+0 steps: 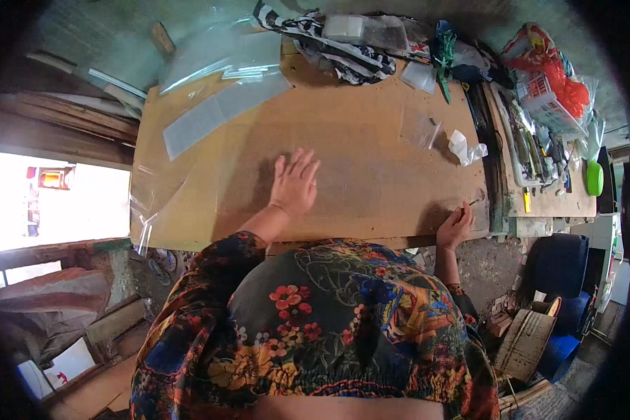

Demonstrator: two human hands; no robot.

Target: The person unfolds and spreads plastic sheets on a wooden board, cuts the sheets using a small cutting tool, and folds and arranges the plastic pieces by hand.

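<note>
Clock read from the wearer's seat, 12 straight ahead. 2 hands, well apart.

Right hand (455, 227): fingers curled, pinching a thin dark stick-like tool (477, 201) above or on the tabletop (360, 108), near its 4 o'clock corner. Tool's free end points between 2 and 3 o'clock; long axis runs nearly crosswise, tilting slightly away from wearer.

Its grip end is hidden by the fingers; type unclear, too small. Cannot tell whether the tip touches wood. Left forearm partly sleeved; clear film (162, 196) at the table's 9 o'clock edge hard to trace.

Tool sits at 1–2 o'clock from the right hand, about 3 o'clock from left hand (296, 183), which lies palm down, fingers spread; whether film lies beneath, cannot tell. Crumpled white paper (465, 148) at 12 from the right hand.
</note>
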